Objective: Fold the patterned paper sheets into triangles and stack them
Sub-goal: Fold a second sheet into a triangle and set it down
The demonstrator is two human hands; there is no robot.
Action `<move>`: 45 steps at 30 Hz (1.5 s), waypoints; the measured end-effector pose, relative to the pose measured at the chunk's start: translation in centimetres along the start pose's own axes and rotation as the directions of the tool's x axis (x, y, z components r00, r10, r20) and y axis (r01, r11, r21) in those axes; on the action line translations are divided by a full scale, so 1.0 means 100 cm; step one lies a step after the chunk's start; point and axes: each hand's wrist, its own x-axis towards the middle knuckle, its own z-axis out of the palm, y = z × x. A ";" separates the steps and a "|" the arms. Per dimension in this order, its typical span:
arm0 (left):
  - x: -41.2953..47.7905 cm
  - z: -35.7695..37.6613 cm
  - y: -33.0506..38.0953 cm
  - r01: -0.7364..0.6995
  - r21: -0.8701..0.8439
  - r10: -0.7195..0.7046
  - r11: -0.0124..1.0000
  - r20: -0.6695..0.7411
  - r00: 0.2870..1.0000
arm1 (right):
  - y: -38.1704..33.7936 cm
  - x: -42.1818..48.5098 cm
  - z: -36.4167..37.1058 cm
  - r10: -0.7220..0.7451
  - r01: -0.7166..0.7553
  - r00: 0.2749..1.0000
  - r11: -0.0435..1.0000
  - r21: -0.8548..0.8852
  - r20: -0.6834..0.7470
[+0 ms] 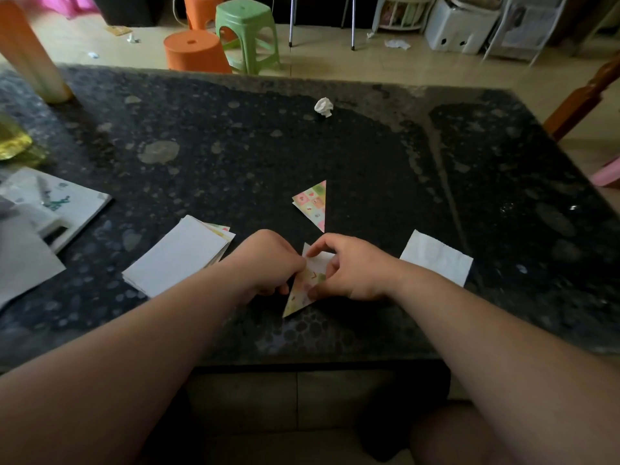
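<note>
A patterned paper sheet (303,290), partly folded with its white back showing at the top, lies near the front edge of the dark table. My left hand (268,263) pinches its left edge and my right hand (349,266) pinches its right side, thumb and fingers curled on the paper. A folded patterned triangle (313,204) lies flat just beyond my hands. To the left, a stack of sheets (177,256) lies white side up, with patterned edges peeking out at its far corner.
A single white sheet (436,258) lies right of my right hand. A crumpled white paper ball (323,107) sits mid-table. Booklets and papers (50,209) crowd the left edge, with a yellow-liquid bottle (13,142). Stools (248,31) stand beyond the table (369,156).
</note>
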 end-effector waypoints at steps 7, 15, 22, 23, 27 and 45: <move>0.007 -0.003 -0.013 -0.018 -0.240 0.038 0.971 0.079 0.996 | -0.004 -0.001 -0.007 -0.067 0.067 0.998 0.998 0.016 -0.017; 0.006 -0.008 -0.018 0.033 -0.392 0.022 0.919 0.133 0.991 | -0.016 -0.009 -0.007 -0.097 0.093 0.994 0.992 -0.081 -0.046; 0.005 -0.005 -0.018 0.114 -0.401 -0.060 0.909 0.147 0.987 | -0.014 -0.006 -0.002 -0.109 0.101 0.993 0.986 -0.131 -0.055; 0.006 -0.005 -0.018 0.121 -0.371 -0.074 0.921 0.138 0.988 | -0.013 -0.006 -0.002 -0.115 0.106 0.992 0.985 -0.139 -0.060; 0.006 -0.010 -0.013 0.092 -0.169 -0.087 0.981 0.035 0.996 | -0.012 -0.007 -0.005 -0.113 0.104 0.993 0.977 -0.184 -0.035; 0.005 0.001 -0.018 -0.158 -0.015 0.157 0.987 -0.035 0.987 | 0.000 -0.001 -0.005 -0.096 0.037 0.933 0.984 -0.172 -0.346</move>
